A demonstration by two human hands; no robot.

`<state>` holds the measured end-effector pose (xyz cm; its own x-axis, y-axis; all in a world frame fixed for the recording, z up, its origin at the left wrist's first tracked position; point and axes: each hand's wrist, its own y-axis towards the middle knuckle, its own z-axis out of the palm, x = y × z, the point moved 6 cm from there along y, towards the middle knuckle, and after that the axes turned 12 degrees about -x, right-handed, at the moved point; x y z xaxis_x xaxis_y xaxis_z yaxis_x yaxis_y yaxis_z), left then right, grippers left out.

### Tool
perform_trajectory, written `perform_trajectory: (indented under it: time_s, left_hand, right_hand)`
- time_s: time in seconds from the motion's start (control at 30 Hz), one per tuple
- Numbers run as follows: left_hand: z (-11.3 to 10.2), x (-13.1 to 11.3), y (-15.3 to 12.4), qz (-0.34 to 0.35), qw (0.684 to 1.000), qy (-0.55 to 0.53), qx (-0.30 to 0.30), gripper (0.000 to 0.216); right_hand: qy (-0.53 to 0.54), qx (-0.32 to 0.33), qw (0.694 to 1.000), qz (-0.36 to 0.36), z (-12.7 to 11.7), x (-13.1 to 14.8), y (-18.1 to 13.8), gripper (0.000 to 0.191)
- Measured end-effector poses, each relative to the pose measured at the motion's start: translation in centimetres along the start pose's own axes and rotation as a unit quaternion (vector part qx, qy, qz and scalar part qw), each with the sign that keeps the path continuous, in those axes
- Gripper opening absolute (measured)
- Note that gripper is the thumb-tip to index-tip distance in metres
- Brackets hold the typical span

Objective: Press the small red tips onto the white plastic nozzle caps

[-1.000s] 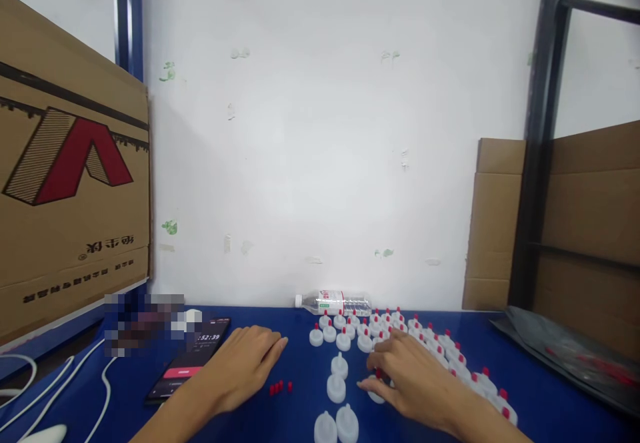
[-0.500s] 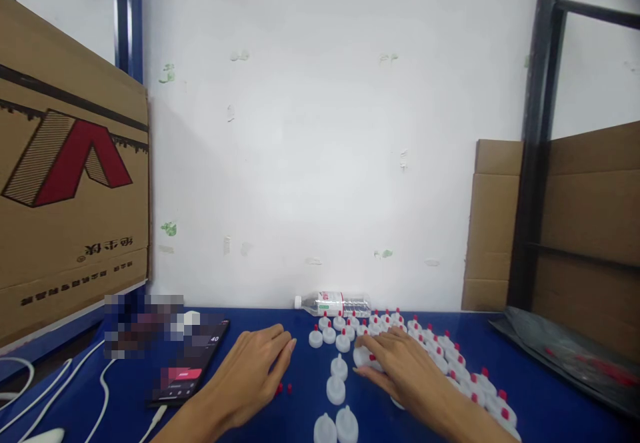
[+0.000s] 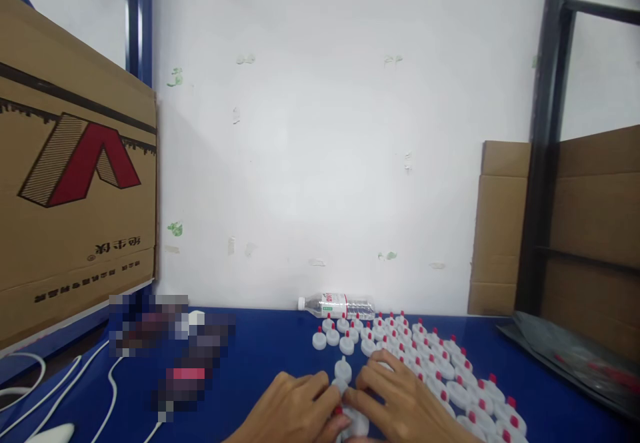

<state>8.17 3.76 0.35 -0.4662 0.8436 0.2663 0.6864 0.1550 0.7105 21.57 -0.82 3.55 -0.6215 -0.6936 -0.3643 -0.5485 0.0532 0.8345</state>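
Observation:
My left hand (image 3: 300, 406) and my right hand (image 3: 395, 396) meet at the bottom centre. The left thumb and index finger are closed on a small red cap (image 3: 339, 411). Right beside it, my right hand's bent fingers are around a round white nozzle lid (image 3: 356, 423), which the fingers partly cover. Another white lid (image 3: 343, 368) with a bare spout stands just beyond the fingertips, and one more behind it is mostly hidden. To the right of my right hand, many white lids with red tips (image 3: 459, 393) stand in a dense group.
A clear plastic bottle (image 3: 340, 305) lies against the wall. A blurred phone (image 3: 193, 369) and white cables (image 3: 111, 389) are on the blue table's left. A large cardboard box (image 3: 80, 183) stands at left, and a plastic bag (image 3: 575, 349) lies at right.
My left hand has moved right and down from near the loose red caps, and now holds one. My right hand has come down and nearer from the lid group. The view has shifted slightly.

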Motion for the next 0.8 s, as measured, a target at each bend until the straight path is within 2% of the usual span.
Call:
perform_trajectory:
  time_s: [0.07, 0.17, 0.23, 0.33, 0.43, 0.57, 0.63, 0.7, 0.73, 0.77, 0.8]
  left_hand:
    - [0.1, 0.1, 0.0, -0.010, 1.000, -0.016, -0.004, 0.051]
    - [0.3, 0.4, 0.1, -0.061, 0.992, -0.106, 0.029, 0.057]
    - [0.5, 0.7, 0.3, -0.115, 0.972, -0.196, 0.062, 0.057]
    - [0.7, 0.9, 0.7, -0.200, 0.920, -0.324, 0.093, 0.064]
    - [1.2, 0.8, 0.8, -0.295, 0.830, -0.458, 0.119, 0.070]
    - [1.9, 0.7, 0.4, -0.408, 0.648, -0.633, 0.118, 0.066]
    - [1.7, 1.4, 0.3, -0.438, 0.591, -0.669, 0.107, 0.064]
    - [0.9, 3.1, 0.3, -0.453, 0.590, -0.663, 0.086, 0.063]
    - [0.3, 4.1, 0.2, -0.460, 0.604, -0.647, 0.068, 0.061]
    - [-0.3, 5.4, 0.1, -0.464, 0.662, -0.586, 0.059, 0.059]
    - [-0.9, 6.4, 0.1, -0.464, 0.683, -0.561, 0.054, 0.059]
  right_hand:
    - [0.001, -0.014, 1.000, -0.007, -0.3, 0.1, 0.2, 0.042]
    - [-0.005, -0.026, 0.999, -0.018, -1.0, 0.2, 0.7, 0.034]
    - [-0.012, -0.032, 0.999, -0.034, -1.5, 0.3, 1.0, 0.030]
    - [-0.026, -0.042, 0.997, -0.053, -2.0, 0.5, 1.3, 0.021]
    - [-0.044, -0.049, 0.996, -0.055, -2.2, 0.6, 1.5, 0.014]
    - [-0.060, -0.067, 0.994, -0.060, -2.5, 0.4, 1.6, 0.012]
    - [-0.072, -0.079, 0.993, -0.056, -2.9, -0.4, 1.5, 0.008]
    - [-0.089, -0.091, 0.991, -0.032, -3.3, -1.9, 1.1, 0.005]
    - [-0.099, -0.096, 0.990, -0.015, -3.4, -2.8, 0.9, 0.006]
    - [-0.110, -0.097, 0.989, 0.008, -3.5, -3.7, 0.7, 0.006]
    - [-0.118, -0.091, 0.988, 0.034, -3.4, -4.6, 0.5, 0.007]
